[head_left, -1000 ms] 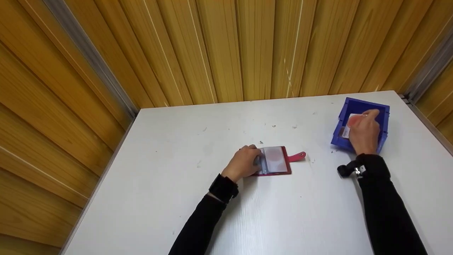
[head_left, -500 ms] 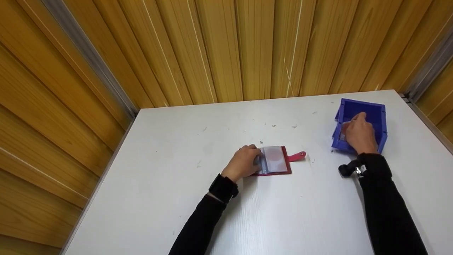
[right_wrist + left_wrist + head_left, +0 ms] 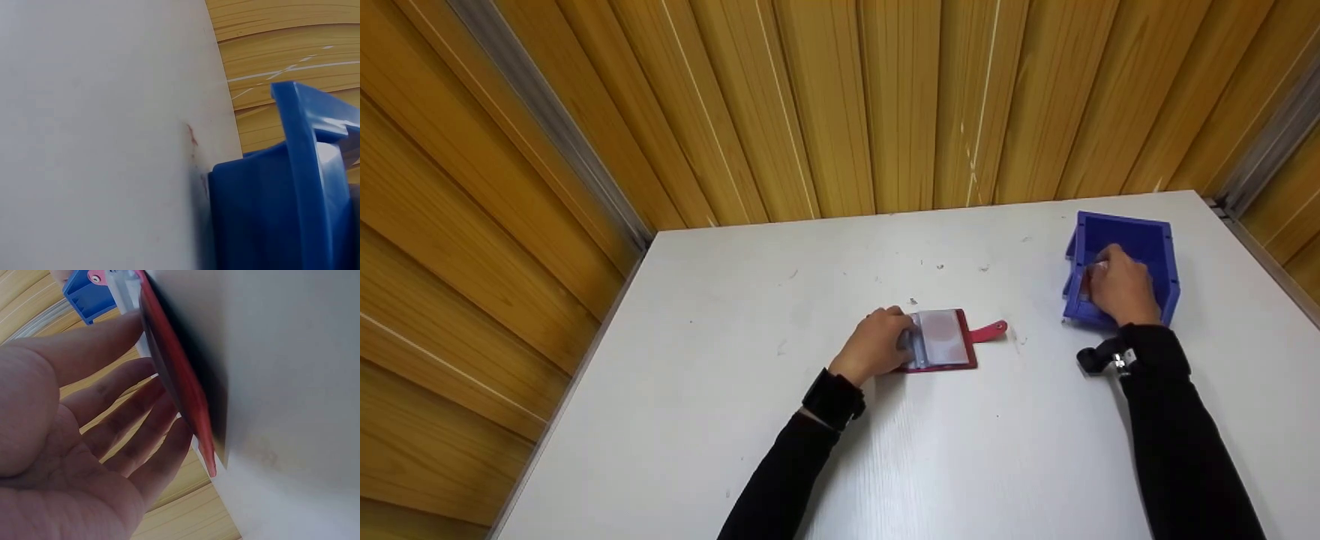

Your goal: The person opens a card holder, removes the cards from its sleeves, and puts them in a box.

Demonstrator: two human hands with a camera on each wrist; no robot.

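Note:
A red card holder lies open on the white table, its clear plastic sleeves facing up. My left hand rests on its left half; in the left wrist view the thumb and fairly straight fingers touch the inside of the red cover. At the right, my right hand reaches down into a blue bin. Part of a reddish card shows beside that hand. The fingertips are hidden there, so their hold on the card is unclear. In the right wrist view only the bin's side fills the corner.
The pink snap strap of the card holder points toward the bin. A wood-patterned wall rises behind the white table, and another stands along the left side. The bin sits close to the table's back right corner.
My right hand has sunk lower into the bin, covering most of the card that showed before. The bin has shifted slightly left. My left hand and the card holder stay put.

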